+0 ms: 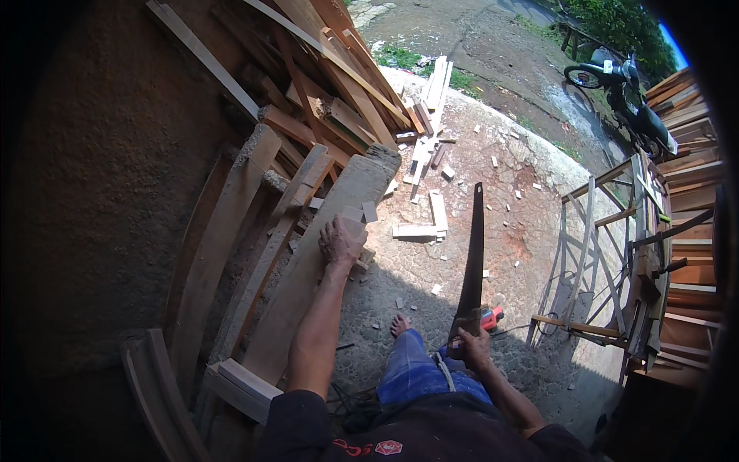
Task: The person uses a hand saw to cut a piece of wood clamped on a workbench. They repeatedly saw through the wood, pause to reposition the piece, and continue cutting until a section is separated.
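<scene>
The left hand [341,241] lay flat on a plank [308,277], near its upper part. The fingers [336,229] were spread and bent a little over the wood, pressing on it and not clenched around it. The plank leaned steeply, with its top end above the fingertips and its lower end far below the wrist, close to the person's body. A small light wood piece [352,215] sat just beyond the fingertips, touching the plank.

The right hand [471,346] was clenched around the handle of a saw [473,254]. The blade rose straight up from the fingers, with its tip far above them, and it touched no wood. The saw was well apart from the plank, on the right side of it.

Just beside the right hand, a red tool [491,316] lay on the ground. More planks [231,231] leaned to the left of the left hand. Short offcuts [419,229] lay on the ground between the two hands, higher up. A wooden frame [600,254] stood to the right of the saw, and a motorbike [623,96] stood far behind it. A bare foot [399,325] was below the blade's left side.
</scene>
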The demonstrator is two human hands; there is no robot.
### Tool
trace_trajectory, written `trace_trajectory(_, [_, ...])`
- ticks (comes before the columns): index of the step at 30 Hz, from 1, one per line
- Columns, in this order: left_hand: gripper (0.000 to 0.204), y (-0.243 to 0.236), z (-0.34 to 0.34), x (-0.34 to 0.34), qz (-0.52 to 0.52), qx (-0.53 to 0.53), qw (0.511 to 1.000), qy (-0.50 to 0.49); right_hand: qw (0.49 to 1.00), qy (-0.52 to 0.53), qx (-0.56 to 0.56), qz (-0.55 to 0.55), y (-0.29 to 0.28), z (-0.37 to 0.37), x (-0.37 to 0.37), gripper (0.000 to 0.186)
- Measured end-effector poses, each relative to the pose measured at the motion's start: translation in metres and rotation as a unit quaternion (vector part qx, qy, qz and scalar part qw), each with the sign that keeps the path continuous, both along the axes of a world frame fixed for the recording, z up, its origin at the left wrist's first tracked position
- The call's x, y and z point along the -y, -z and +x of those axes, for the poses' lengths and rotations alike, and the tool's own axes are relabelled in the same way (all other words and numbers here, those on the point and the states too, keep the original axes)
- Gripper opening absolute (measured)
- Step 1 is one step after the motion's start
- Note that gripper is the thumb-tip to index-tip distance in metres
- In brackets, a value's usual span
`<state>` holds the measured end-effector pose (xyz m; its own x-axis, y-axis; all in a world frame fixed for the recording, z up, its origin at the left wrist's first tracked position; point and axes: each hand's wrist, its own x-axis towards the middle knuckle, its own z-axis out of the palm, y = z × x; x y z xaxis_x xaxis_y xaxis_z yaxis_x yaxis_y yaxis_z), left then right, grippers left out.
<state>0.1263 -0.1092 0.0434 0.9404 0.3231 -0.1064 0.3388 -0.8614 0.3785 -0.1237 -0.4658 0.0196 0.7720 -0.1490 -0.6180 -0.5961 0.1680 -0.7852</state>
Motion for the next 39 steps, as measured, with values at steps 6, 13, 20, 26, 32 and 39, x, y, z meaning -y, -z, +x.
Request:
trace_trajectory(6, [0.084, 0.005, -0.02, 0.129, -0.197, -0.155, 0.964, 0.083, 0.996, 0.088, 0.019, 0.014, 0.006, 0.003, 0.016, 0.02])
trace_trajectory(13, [0.104, 0.2, -0.105, 0.134, -0.309, -0.232, 0.896, -0.22, 0.987, 0.16, -0.009, 0.01, -0.016, -0.019, 0.027, 0.017])
trace_trajectory(20, [0.094, 0.154, -0.029, 0.149, -0.517, -0.201, 0.769, -0.317, 0.984, 0.141, -0.101, -0.037, -0.016, -0.049, 0.053, 0.024])
trace_trajectory(26, [0.076, 0.112, -0.023, 0.077, -0.494, -0.177, 0.823, -0.216, 0.989, 0.018, -0.088, -0.114, -0.021, -0.031, 0.049, 0.022])
trace_trajectory(32, [0.058, 0.06, -0.149, 0.018, -0.367, 0.075, 0.916, -0.146, 0.993, -0.048, -0.096, -0.044, 0.011, -0.015, 0.058, 0.021])
trace_trajectory(39, [0.044, -0.043, -0.288, -0.095, -0.159, 0.175, 0.928, -0.289, 0.987, -0.05, -0.078, 0.132, 0.03, 0.029, 0.05, 0.019])
